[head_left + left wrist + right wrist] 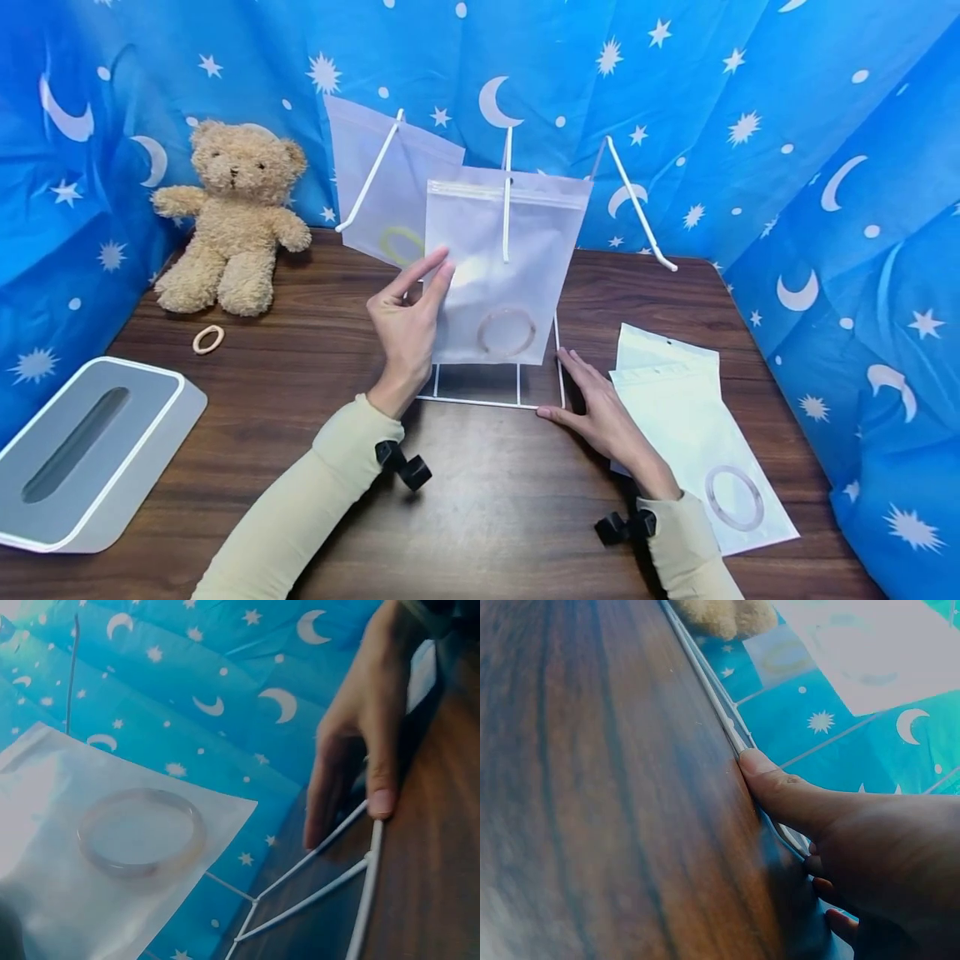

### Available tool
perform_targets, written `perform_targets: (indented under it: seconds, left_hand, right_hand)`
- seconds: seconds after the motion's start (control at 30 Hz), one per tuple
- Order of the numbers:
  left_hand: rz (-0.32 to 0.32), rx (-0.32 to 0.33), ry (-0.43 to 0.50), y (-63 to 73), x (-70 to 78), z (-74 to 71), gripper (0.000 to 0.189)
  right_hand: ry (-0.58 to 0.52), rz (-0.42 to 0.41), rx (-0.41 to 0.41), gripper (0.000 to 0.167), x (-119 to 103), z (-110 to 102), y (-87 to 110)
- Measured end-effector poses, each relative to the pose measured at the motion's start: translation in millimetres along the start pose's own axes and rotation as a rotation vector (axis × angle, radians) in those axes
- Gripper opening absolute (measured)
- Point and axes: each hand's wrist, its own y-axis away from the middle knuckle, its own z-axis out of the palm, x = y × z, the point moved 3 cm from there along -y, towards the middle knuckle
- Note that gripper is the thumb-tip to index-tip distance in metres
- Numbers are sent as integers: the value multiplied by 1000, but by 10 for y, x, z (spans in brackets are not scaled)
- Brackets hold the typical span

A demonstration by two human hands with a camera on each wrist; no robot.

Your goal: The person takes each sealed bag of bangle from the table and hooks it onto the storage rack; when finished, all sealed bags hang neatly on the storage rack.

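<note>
A white wire display rack (480, 403) stands mid-table with three forward hooks. From its middle hook hangs a frosted zip bag (491, 233), a pinkish bangle (144, 868) inside near the bottom. My left hand (405, 325) is at this bag's left edge, thumb and index tips close together over its front. Another bag (375, 158) with a yellow-green bangle (388, 247) hangs on the left hook, partly hidden. My right hand (603, 410) braces the rack's front right corner, thumb (756, 761) on the front wire and fairly straight fingers along the side.
Two zip bags overlap at right; the upper one (675, 442) holds a pale bangle (712, 496). A teddy bear (236, 217) sits at back left, a small beige ring (197, 343) before it. A grey-and-white tissue box (142, 467) stands at left. Starry blue cloth (795, 217) surrounds the table.
</note>
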Motion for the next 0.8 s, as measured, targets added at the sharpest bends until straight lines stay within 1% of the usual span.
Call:
perform_targets:
  seconds: [0.1, 0.23, 0.37, 0.47, 0.57, 0.6, 0.67, 0.73, 0.8]
  left_hand:
    - [1, 19, -6, -88, -52, 49, 21]
    - [1, 24, 5, -198, -105, 122, 21]
    - [-16, 38, 28, -277, -166, 167, 21]
    - [-24, 49, 28, -334, -326, 149, 21]
    - [-21, 54, 18, -373, -410, 138, 21]
    - [-14, 54, 15, -382, -421, 138, 21]
    - [-11, 51, 11, -383, -361, 155, 21]
    - [-15, 46, 18, -383, -318, 169, 22]
    - [-29, 41, 35, -384, -313, 173, 22]
  right_hand:
    - [-4, 4, -5, 95, -5, 5, -9]
    - [-8, 0, -5, 95, -9, 5, -10]
    - [-4, -8, 2, 94, -16, 17, -3]
    - [3, -12, 5, 94, -21, 26, -4]
    - [5, -14, 7, 94, -24, 21, -6]
    - [5, -15, 9, 94, -23, 16, -5]
    - [8, -15, 10, 94, -16, 8, -7]
    - [8, -9, 11, 94, -11, -5, -4]
    - [10, -3, 10, 94, -5, -12, -1]
